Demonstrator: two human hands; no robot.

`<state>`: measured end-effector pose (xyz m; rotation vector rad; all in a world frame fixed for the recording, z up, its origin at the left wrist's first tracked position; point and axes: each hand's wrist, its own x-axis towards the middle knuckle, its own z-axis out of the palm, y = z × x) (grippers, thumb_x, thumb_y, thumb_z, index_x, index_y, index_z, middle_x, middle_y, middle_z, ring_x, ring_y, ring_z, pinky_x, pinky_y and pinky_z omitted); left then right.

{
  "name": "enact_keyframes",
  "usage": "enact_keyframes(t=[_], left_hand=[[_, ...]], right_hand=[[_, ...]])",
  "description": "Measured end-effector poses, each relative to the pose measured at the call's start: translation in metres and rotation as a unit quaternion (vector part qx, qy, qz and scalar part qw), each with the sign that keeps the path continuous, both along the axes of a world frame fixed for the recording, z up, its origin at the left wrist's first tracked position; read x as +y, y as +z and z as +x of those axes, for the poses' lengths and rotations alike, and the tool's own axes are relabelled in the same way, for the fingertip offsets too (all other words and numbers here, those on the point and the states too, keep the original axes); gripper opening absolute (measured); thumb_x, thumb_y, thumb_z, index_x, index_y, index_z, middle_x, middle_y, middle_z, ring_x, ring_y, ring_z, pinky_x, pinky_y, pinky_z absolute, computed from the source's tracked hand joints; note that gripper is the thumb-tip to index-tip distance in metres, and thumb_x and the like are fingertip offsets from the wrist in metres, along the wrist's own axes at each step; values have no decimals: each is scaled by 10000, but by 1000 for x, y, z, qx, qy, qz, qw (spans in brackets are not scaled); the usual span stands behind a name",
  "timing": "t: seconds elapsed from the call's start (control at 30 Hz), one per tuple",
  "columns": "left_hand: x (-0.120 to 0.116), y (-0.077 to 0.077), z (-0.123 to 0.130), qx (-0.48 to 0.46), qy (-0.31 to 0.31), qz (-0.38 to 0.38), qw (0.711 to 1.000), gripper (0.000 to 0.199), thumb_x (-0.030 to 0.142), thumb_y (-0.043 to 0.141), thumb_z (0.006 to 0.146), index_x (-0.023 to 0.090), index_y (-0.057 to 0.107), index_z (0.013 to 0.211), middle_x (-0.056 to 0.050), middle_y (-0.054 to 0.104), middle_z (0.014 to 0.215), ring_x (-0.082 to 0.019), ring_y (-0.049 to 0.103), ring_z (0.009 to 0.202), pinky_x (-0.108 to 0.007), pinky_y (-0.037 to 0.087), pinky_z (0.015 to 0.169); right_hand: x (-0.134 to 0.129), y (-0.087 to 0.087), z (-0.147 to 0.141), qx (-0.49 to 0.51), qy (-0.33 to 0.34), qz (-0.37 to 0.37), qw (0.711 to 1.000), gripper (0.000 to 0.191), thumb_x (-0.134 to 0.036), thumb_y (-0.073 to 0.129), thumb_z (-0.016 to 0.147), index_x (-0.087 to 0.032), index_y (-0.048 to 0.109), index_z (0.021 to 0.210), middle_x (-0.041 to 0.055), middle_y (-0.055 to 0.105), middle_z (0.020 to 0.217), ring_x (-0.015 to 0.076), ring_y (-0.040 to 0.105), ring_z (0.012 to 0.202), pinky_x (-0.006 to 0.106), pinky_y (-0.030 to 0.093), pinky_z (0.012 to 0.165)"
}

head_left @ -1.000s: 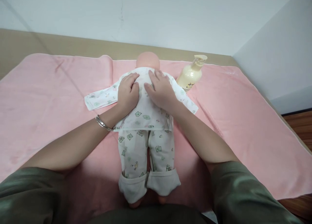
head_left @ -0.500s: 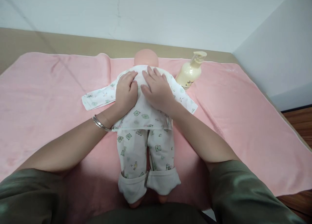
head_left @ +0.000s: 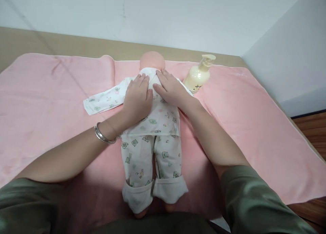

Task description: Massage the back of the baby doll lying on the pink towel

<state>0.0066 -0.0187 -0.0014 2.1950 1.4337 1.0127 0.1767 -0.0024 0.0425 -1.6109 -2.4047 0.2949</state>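
Observation:
A baby doll (head_left: pixel 152 60) lies on a pink cloth, its head away from me and its feet toward me. It wears a white printed shirt (head_left: pixel 163 117) and matching trousers (head_left: pixel 139 159) with turned-up cuffs. My left hand (head_left: pixel 139 96) rests flat on the left side of the shirt, fingers extended toward the neckline. On the shirt's upper right lies my right hand (head_left: pixel 171 88), its fingers also stretched out near the collar. Neither hand grasps anything visible. The doll's right-side sleeve is mostly hidden behind my right hand and forearm.
A cream pump bottle (head_left: pixel 198 74) stands on the pink cloth (head_left: pixel 249 125), just beyond my right hand. Behind the cloth runs a beige table edge (head_left: pixel 84 44) against a white wall (head_left: pixel 163 20). Brown wood (head_left: pixel 312 129) shows at the far right.
My left hand has shifted slightly right across the shirt. My right hand has moved outward to the right, toward the doll's shoulder, and the collar now shows a fold.

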Motion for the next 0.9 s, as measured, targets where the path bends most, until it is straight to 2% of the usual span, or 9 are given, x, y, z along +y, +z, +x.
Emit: enact_keyframes(t=[0.1, 0.23, 0.33, 0.4, 0.5, 0.63, 0.7, 0.8, 0.9], left_hand=[[8, 2, -2, -27, 16, -14, 999, 544, 312, 457, 924, 167, 576, 1435, -138, 537, 1579, -336, 397, 1555, -565, 231, 1346], [26, 11, -9, -45, 28, -51, 997, 410, 348, 482, 915, 190, 687, 1233, -145, 661, 1420, -356, 542, 1425, -555, 356, 1285], [30, 18, -13, -22, 17, -61, 998, 285, 341, 462, 936, 204, 700, 1010, -130, 746, 1154, -355, 649, 1252, -559, 448, 1204], [26, 19, -13, -4, 15, -42, 999, 267, 338, 442, 954, 209, 675, 957, -127, 744, 1072, -354, 664, 1198, -568, 452, 1192], [14, 15, -8, 18, 20, 3, 1000, 330, 312, 396, 972, 178, 669, 1103, -160, 718, 1235, -359, 619, 1292, -562, 419, 1223], [-5, 10, 2, 53, 11, 60, 997, 494, 251, 349, 967, 82, 613, 1348, -182, 623, 1467, -338, 518, 1452, -530, 365, 1284], [-7, 10, 3, 51, 9, 66, 996, 528, 246, 338, 966, 63, 606, 1382, -176, 605, 1500, -321, 499, 1480, -509, 347, 1306], [2, 11, 0, 36, 4, 31, 999, 536, 246, 372, 931, 82, 637, 1367, -160, 613, 1499, -321, 502, 1480, -509, 341, 1314], [18, 11, -5, 11, 15, -14, 1000, 530, 277, 434, 891, 129, 658, 1348, -140, 628, 1487, -337, 512, 1466, -526, 356, 1303]], right_hand=[[-9, 0, -9, -24, -26, 29, 999, 631, -323, 323, 1067, 3, 311, 1608, 242, 330, 1683, 354, 289, 1603, 568, 275, 1317], [-50, 0, -39, -54, -85, 90, 991, 601, -239, 330, 1051, 65, 364, 1568, 294, 404, 1625, 402, 372, 1553, 569, 297, 1304], [-72, 1, -53, -71, -59, 99, 991, 592, -196, 362, 1037, 71, 372, 1566, 286, 380, 1642, 398, 342, 1573, 548, 273, 1329], [-68, 1, -52, -64, -40, 89, 993, 583, -181, 348, 1034, 58, 386, 1565, 261, 378, 1654, 364, 328, 1587, 513, 263, 1346], [-37, 0, -36, -14, -60, 52, 997, 611, -231, 332, 1035, 48, 360, 1578, 224, 364, 1673, 323, 303, 1604, 508, 273, 1348], [-9, -2, -20, 29, -105, 23, 994, 660, -338, 392, 1028, 40, 360, 1568, 233, 351, 1676, 346, 299, 1600, 559, 268, 1332], [-15, -1, -22, 13, -111, 43, 993, 614, -331, 372, 1046, 42, 411, 1532, 246, 442, 1617, 363, 364, 1560, 552, 295, 1313], [-41, 0, -34, -41, -111, 91, 989, 528, -275, 283, 1070, 51, 544, 1394, 278, 631, 1386, 393, 556, 1375, 543, 424, 1199], [-63, 1, -45, -87, -109, 120, 983, 523, -232, 263, 1063, 82, 545, 1373, 326, 645, 1319, 421, 615, 1273, 547, 484, 1104]])
